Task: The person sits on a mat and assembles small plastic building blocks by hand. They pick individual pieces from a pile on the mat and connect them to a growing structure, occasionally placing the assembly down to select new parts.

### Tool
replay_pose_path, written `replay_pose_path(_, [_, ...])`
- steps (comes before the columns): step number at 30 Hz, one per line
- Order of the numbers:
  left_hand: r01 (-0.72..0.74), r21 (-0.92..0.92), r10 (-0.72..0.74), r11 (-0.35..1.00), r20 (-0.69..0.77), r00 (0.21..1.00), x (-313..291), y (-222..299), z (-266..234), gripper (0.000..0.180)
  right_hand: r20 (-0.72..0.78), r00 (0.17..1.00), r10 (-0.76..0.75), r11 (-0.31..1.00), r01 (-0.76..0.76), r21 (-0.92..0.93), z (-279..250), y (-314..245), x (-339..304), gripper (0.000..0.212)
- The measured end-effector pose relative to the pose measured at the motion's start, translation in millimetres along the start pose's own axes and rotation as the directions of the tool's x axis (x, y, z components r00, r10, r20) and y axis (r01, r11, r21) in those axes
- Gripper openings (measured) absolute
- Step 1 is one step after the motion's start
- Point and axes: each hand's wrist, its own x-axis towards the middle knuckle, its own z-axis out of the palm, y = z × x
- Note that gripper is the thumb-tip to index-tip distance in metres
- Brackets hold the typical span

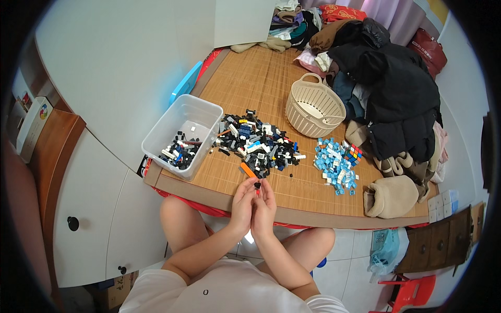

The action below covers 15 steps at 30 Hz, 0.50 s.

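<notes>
My left hand (241,205) and my right hand (264,206) meet just above the mat's front edge, fingertips close together. Between them they pinch a small black building brick (257,185), with a bit of red showing just below it. An orange building brick (248,170), long and narrow, points up and left from the left fingertips; whether it is held or lies on the mat, I cannot tell. Beyond my hands spreads a heap of mixed building bricks (261,143), mostly black, white, grey and blue. Both palms are partly hidden.
Left of the heap, a clear plastic box (203,112) holds more bricks, its blue lid (186,83) behind. At right lie light-blue and white tiles (334,166), a puzzle cube (354,155), a beige basket (316,117) and piled clothes (399,94). The woven mat (250,73) ends near my knees.
</notes>
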Motion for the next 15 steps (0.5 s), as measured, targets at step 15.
replay_pose_path(15, [-0.075, -0.067, 0.078, 0.995, 0.034, 0.996, -12.6, 25.6, 7.2, 0.034, 0.081, 0.997, -0.013, 0.999, 0.010, 0.037, 27.0, -18.7, -13.1, 0.052])
